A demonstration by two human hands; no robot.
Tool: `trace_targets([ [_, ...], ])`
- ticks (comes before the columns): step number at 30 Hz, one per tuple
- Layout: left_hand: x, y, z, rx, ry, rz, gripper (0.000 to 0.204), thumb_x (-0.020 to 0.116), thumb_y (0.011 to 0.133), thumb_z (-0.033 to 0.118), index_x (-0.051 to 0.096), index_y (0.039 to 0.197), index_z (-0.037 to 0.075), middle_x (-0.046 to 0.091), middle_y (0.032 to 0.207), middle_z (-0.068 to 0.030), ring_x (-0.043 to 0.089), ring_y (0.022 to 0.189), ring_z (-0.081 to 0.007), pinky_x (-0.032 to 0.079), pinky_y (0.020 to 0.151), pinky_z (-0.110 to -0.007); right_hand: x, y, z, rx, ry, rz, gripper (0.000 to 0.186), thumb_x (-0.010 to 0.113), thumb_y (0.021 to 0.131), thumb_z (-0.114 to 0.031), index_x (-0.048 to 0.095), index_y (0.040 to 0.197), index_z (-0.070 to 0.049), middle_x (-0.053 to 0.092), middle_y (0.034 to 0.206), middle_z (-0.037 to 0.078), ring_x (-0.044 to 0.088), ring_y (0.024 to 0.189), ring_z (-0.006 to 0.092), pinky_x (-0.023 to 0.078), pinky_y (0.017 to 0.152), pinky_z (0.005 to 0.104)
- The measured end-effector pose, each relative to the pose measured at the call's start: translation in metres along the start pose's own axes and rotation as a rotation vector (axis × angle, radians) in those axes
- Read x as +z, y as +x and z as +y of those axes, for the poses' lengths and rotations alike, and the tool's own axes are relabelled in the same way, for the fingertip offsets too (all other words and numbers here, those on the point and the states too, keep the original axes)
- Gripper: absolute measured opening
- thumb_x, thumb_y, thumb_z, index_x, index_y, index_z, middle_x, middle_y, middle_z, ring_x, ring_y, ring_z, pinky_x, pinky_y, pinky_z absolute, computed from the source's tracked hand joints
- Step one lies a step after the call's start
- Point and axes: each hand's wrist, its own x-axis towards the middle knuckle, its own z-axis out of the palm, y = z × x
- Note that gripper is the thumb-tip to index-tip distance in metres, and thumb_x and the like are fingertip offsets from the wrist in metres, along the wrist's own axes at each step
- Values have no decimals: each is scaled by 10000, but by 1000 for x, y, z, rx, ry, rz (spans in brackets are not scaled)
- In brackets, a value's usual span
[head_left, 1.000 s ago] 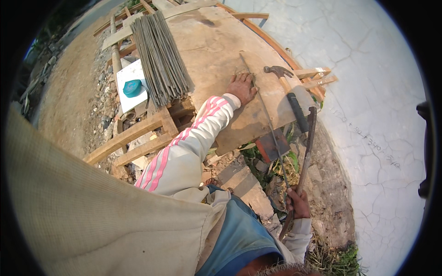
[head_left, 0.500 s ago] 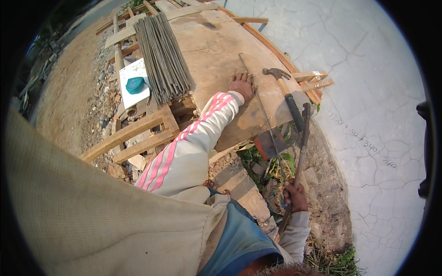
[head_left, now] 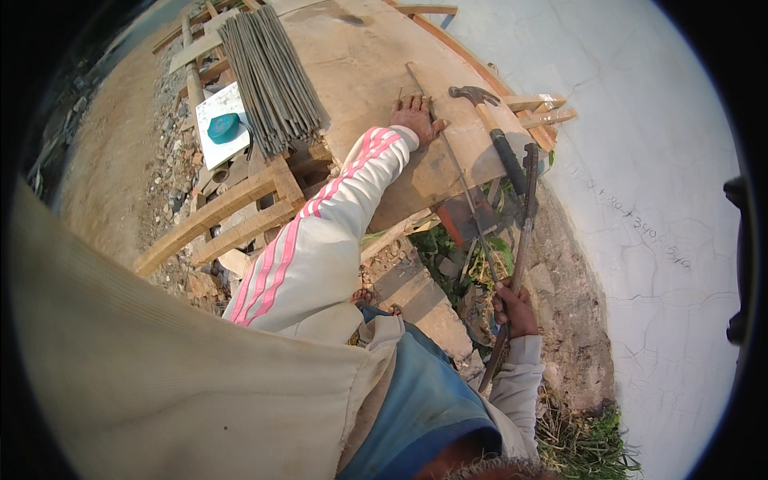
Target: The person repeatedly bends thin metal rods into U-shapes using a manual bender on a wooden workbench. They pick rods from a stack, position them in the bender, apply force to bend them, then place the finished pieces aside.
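Note:
My left hand point(head_left: 416, 118) lies palm down on a wooden board point(head_left: 352, 80), fingers stretched out, the thumb across a thin metal rod point(head_left: 454, 160). That rod has a bent far end and runs over the board's near edge toward my right hand point(head_left: 516, 308). My right hand is closed round a long dark metal bar point(head_left: 526, 220) with a notched upper end. Whether those fingers also grip the rod's near end, I cannot tell. A claw hammer point(head_left: 506, 156) with a dark grip rests on the board's right side, its handle reaching past the edge beside the bar.
A bundle of metal rods point(head_left: 268, 80) lies left of the board. A teal tape measure point(head_left: 224, 128) sits on a white sheet point(head_left: 220, 104). Wooden battens point(head_left: 208, 220) stick out below them. A cracked grey surface point(head_left: 640, 200) spans the right; rubble and plants point(head_left: 448, 264) lie below the board.
The view has shifted slightly, so the board and tools sit higher in the picture. My left hand's fingers look more spread. My right hand keeps its hold on the bar.

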Motion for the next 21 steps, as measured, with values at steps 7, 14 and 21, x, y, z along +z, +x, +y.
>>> trace_targets([
  [7,11,8,-3,-6,4,5,842,395,956,640,312,1571,70,290,1643,-119,235,1521,-287,139,1239,-478,-24,-26,-8,-355,-618,314,227,690,958,-242,588,940,-39,516,699,3,445,603,107,372,536,281],
  [14,29,14,-10,-4,35,86,830,405,941,641,334,1566,99,298,1641,-102,240,1522,-277,130,1243,-478,-85,-98,-14,-310,-822,343,347,645,987,-322,556,939,10,467,694,31,411,658,125,360,563,331],
  [21,40,19,-14,-15,21,134,842,428,934,666,342,1564,114,303,1640,-91,242,1523,-266,141,1244,-467,-131,-89,-21,-298,-1100,272,487,588,1011,-429,519,824,15,407,624,99,392,594,163,367,552,360],
])
